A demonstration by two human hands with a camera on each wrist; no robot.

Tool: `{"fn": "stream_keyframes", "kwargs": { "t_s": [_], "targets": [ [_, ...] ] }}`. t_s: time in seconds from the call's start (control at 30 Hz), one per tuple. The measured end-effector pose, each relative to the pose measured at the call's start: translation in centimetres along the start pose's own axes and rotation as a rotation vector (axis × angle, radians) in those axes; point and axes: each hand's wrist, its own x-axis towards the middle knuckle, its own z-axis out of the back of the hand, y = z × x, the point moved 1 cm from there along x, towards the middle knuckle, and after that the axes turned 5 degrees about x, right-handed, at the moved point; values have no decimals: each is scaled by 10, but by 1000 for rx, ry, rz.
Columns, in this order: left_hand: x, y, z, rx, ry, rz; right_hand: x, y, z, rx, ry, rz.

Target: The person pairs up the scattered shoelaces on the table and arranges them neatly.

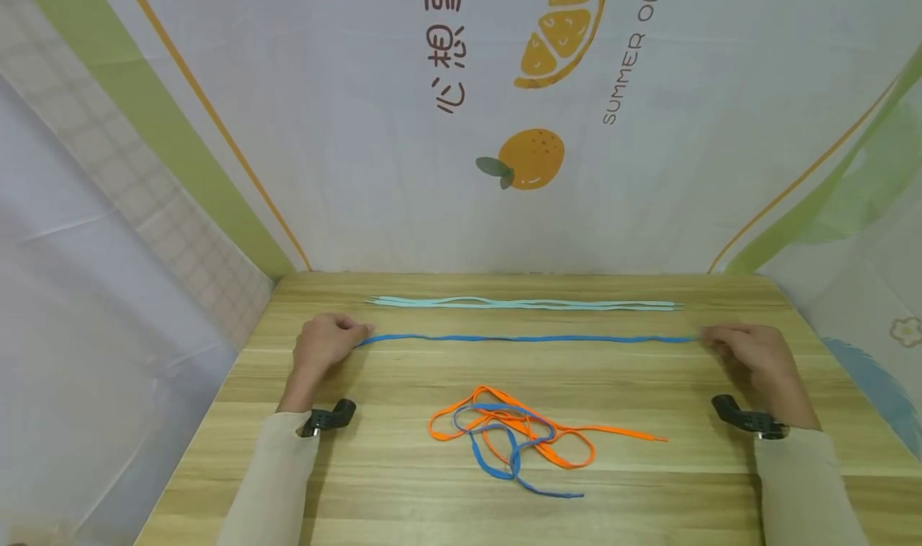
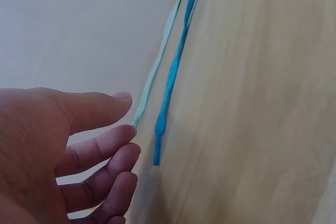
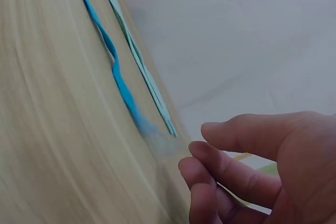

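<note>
Lying between both hands is a blue lace.

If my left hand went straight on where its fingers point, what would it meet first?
Your left hand would likely meet the end of the straight blue lace first, though its height above the table is unclear.

At the lower right, the right hand is showing with its fingers curling loosely and its thumb standing just apart from the forefinger. A blue lace is running down the wood-grained surface, twisting midway; its lower end is blurring near the fingertips, hiding whether they are touching. Pale mint laces are lying beside it, nearer the surface's edge, and a greyish-white backdrop is filling the upper right.
</note>
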Motion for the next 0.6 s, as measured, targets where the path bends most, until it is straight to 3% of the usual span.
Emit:
{"fn": "stream_keyframes", "kwargs": {
  "t_s": [0.3,0.47,0.6],
  "targets": [
    [-9,-10,18,-42,-45,-31,-4,2,17,15,37,38],
    [-14,-19,28,-54,-69,-58,-8,20,21,57,22,44],
    [-18,-28,35,-57,-101,-118,-17,40,19,28,13,111]
  ]
}}
